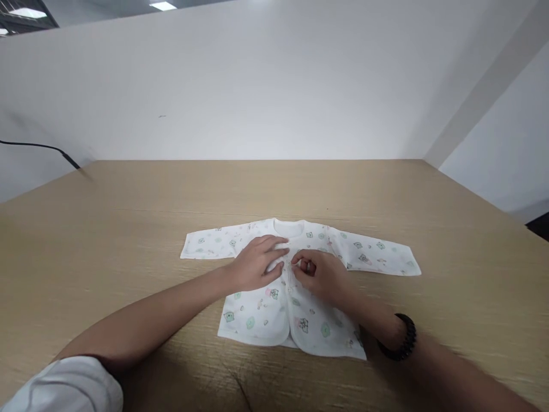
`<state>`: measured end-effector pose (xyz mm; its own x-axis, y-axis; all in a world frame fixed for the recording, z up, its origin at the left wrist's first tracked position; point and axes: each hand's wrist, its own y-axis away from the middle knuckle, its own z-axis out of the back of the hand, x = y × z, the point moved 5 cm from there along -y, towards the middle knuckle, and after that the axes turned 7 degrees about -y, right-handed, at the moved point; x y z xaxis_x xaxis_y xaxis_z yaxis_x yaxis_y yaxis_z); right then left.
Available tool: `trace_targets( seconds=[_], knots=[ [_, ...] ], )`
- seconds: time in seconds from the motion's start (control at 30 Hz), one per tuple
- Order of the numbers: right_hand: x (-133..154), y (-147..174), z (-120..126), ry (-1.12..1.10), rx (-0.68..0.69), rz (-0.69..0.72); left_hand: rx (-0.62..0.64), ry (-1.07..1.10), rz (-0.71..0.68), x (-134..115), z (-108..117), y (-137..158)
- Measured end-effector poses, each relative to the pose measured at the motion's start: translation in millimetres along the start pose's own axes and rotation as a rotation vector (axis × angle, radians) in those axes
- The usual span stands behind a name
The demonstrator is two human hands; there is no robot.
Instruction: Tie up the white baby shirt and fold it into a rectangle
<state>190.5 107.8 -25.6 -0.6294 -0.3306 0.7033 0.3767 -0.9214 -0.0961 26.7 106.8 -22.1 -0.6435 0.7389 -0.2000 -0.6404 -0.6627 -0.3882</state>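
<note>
A small white baby jacket (266, 315) printed with green and pink animal figures lies face up on the wooden table, sleeves spread to both sides and collar away from me. Its two front edges meet down the middle and part slightly at the hem. My left hand (259, 263) rests on the left front panel, fingers apart and pointing at the front opening. On the other side of the opening, my right hand (321, 274) has thumb and forefinger pinched close to the right front edge. What lies between those fingertips is too small to make out.
The pale wood tabletop (128, 229) runs back to a white partition (274, 86). A black cable (38, 145) comes in over the left edge. Part of a dark object (539, 226) shows at the far right. A black beaded bracelet (405, 337) circles my right wrist.
</note>
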Motion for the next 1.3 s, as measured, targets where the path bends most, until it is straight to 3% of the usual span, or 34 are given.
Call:
trace_targets(
  seconds=[0.13, 0.3, 0.57, 0.87, 1.07, 1.3],
  knots=[
    [13.3, 11.1, -2.7, 0.152, -0.115, 0.133, 0.068, -0.017, -0.027, -2.5, -2.5, 0.0],
    [29.7, 28.8, -17.7, 0.300, -0.055, 0.238, 0.026, -0.002, 0.042, -0.9, 1.3, -0.8],
    [22.0, 21.3, -11.8, 0.141, 0.024, 0.127, 0.067, 0.133, 0.005, -26.2, 4.7, 6.6],
    [9.3, 9.5, 0.2, -0.065, 0.198, -0.017, 0.209, 0.362, 0.279, -24.7, -6.3, 11.6],
    [2.8, 8.6, -2.7, -0.126, 0.218, 0.056, 0.294, 0.494, 0.215, -14.0, -9.5, 6.1],
    [7.5, 7.8, 3.0, -0.256, 0.307, 0.027, 0.300, 0.494, 0.185, -11.0, -10.0, 4.8]
  ],
)
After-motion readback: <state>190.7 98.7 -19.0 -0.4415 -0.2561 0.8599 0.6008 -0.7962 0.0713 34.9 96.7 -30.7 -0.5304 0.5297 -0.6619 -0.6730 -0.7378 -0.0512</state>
